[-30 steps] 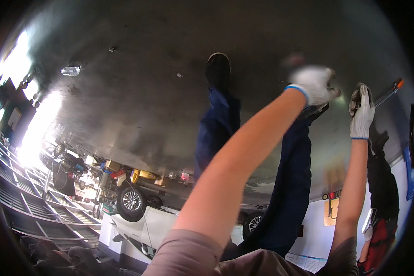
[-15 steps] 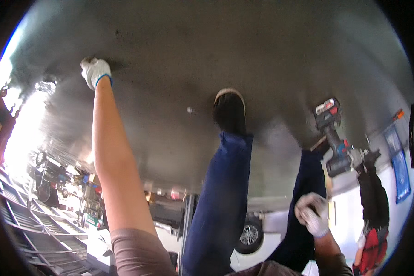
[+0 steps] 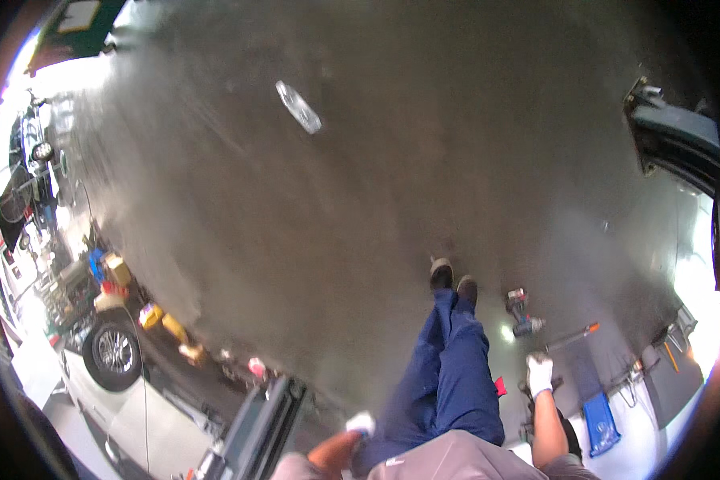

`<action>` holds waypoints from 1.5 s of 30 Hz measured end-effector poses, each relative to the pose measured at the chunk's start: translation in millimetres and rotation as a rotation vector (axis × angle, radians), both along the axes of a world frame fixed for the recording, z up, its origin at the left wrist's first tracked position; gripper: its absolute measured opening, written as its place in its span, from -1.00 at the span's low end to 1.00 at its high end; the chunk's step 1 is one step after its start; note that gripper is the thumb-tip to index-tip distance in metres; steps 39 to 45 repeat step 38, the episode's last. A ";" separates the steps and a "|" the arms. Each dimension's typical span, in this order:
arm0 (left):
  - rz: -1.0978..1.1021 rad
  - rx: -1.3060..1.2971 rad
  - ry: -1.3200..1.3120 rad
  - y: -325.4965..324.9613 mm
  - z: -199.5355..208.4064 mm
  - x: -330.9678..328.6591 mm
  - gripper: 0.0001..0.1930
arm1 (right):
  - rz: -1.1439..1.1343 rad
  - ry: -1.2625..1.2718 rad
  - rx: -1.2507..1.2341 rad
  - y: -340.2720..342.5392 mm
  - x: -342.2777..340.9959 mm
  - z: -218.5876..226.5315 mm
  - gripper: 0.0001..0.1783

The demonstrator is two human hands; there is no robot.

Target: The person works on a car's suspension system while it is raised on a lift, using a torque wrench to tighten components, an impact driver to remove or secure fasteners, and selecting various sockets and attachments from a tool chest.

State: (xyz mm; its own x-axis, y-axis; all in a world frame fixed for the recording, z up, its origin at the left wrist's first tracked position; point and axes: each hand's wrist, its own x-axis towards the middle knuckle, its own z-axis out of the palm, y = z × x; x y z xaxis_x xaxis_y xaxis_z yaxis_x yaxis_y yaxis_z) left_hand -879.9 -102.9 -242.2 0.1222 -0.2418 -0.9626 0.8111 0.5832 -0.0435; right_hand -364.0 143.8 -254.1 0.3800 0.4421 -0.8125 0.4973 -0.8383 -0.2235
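My left hand (image 3: pixel 361 423), in a white knit glove, hangs beside my left thigh; its fingers are too small and blurred to make out. To the right of my legs is my right hand (image 3: pixel 539 373), also gloved in white. Its fingers are curled closed, and whatever lies in them, if anything, is hidden. Just beyond it a cordless impact wrench (image 3: pixel 517 310) rests on the floor, apart from the hand, with a bright spot of light beside it. A long bar with an orange end (image 3: pixel 574 338) lies nearby.
A clear plastic bottle (image 3: pixel 298 107) lies on the dark floor ahead. A lift post base (image 3: pixel 672 128) stands at far right, a blue flat object (image 3: pixel 600 424) at lower right. On the left are a car wheel (image 3: pixel 114 354), a grey post (image 3: pixel 260 424) and yellow items (image 3: pixel 162 320).
My left arm has drawn back from far out in front to my side. I stand more upright, and my view has swung, with the wrench now farther off. My right hand is lower beside me.
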 end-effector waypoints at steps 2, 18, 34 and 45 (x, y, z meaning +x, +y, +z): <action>0.030 0.013 -0.253 -93.6 56.7 -50.0 -0.61 | 0.214 0.108 -0.344 -25.0 -13.1 -11.3 -0.89; 0.699 0.046 -0.068 264.9 15.2 -424.3 -0.51 | 0.444 0.289 0.100 688.8 -853.8 99.0 -0.84; 1.131 0.188 0.516 473.6 100.9 -1280.4 -0.44 | 0.311 -0.224 -0.140 712.6 -1254.1 101.7 -0.88; 1.046 0.157 0.384 533.3 110.0 -1462.4 -0.34 | 1.838 -0.424 -0.538 821.3 -1503.6 65.0 -0.69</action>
